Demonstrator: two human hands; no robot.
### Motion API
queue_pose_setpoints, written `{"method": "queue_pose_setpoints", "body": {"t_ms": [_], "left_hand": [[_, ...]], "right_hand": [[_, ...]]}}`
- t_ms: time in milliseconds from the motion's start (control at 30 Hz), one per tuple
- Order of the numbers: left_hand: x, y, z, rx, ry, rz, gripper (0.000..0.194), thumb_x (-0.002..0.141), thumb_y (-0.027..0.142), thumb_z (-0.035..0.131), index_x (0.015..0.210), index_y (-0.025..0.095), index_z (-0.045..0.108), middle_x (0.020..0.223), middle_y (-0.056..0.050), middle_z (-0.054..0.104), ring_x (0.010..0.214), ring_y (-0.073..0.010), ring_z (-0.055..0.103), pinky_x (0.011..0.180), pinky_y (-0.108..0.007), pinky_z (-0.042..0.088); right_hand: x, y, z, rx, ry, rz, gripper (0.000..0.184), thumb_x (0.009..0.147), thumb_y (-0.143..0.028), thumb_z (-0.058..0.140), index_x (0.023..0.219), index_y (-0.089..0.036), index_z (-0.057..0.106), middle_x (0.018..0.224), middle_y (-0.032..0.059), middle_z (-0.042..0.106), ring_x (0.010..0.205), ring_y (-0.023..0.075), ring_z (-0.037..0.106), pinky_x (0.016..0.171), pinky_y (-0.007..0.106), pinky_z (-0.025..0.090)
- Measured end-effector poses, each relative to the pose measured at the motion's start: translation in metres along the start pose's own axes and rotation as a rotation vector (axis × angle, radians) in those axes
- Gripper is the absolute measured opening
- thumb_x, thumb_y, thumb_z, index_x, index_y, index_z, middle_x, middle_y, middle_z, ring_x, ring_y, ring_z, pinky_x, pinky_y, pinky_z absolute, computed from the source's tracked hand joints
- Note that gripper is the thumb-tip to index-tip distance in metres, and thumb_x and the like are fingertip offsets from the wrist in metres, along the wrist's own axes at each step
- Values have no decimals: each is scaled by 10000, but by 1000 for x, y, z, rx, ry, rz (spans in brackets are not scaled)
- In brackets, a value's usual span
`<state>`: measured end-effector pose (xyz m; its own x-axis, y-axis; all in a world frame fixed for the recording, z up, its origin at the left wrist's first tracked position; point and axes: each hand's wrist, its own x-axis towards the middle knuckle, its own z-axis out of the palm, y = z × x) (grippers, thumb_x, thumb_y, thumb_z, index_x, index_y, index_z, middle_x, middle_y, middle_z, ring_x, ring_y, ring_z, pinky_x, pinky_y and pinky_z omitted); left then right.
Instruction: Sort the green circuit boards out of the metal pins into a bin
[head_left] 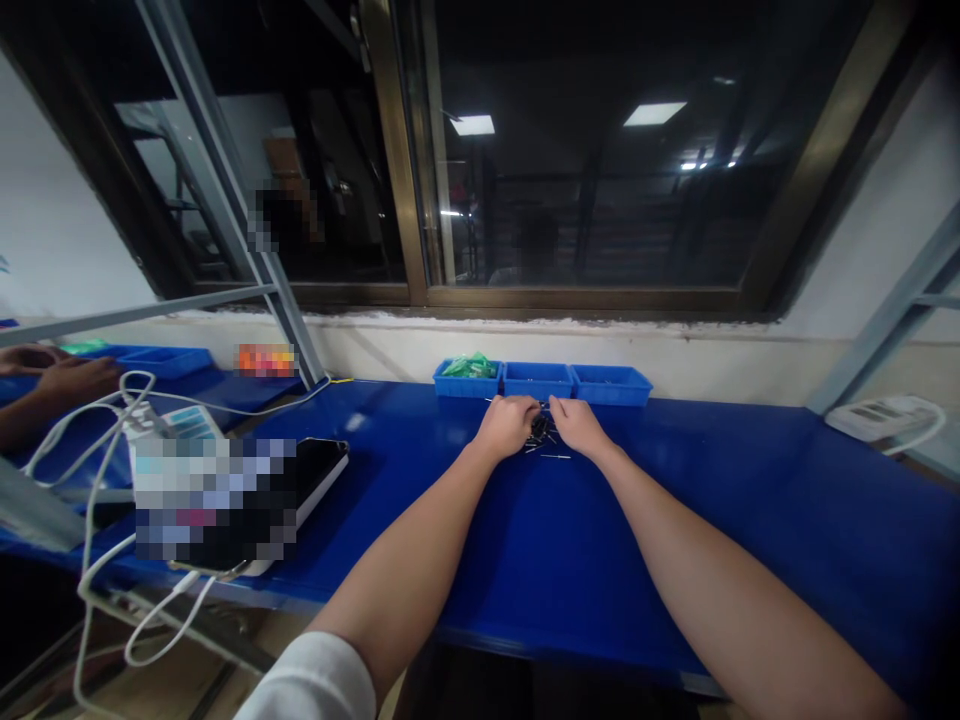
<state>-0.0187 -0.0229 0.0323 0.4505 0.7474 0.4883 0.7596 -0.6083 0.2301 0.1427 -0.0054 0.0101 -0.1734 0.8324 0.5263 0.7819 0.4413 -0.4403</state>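
Head view: our left hand (506, 424) and right hand (577, 424) curled together over a small dark cylindrical part (538, 428), any pinch hidden.
Thin metal wires (555, 456) lay scattered on the smooth blue bench (675, 520).

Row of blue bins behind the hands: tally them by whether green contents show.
Blue plastic bin holding green items: 1
Blue plastic bins showing no green: 2
Total: 3
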Motion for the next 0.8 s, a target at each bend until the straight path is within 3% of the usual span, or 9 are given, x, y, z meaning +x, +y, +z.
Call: {"method": "queue_pose_setpoints", "body": {"t_ms": [300, 533, 800], "left_hand": [[0, 1, 2, 163, -51, -55, 241, 849, 168, 383, 889, 214, 617, 827, -40, 680, 799, -178, 619, 775, -283, 426], [-2, 3, 2, 55, -40, -94, 244, 871, 226, 409, 1076, 227, 542, 903, -37, 678, 870, -168, 620, 773, -261, 442], [0, 0, 4, 76, -9, -113, 189, 877, 272, 415, 972, 228, 574, 870, -37, 679, 808, -172, 626, 719, -252, 439]], "right_hand": [[0, 1, 0, 107, 17, 1, 485, 875, -490, 283, 496, -193, 342, 462, -5, 428, 474, 109, 399, 496, 256, 239], [1, 1, -1, 52, 73, 25, 489, 886, -473, 263, 505, -197, 395, 510, 34, 523, 505, 135, 454, 514, 264, 274], [0, 4, -1, 152, 50, 33, 499, 872, -505, 289, 530, -189, 468, 522, 28, 546, 531, 140, 498, 555, 256, 337]]}}
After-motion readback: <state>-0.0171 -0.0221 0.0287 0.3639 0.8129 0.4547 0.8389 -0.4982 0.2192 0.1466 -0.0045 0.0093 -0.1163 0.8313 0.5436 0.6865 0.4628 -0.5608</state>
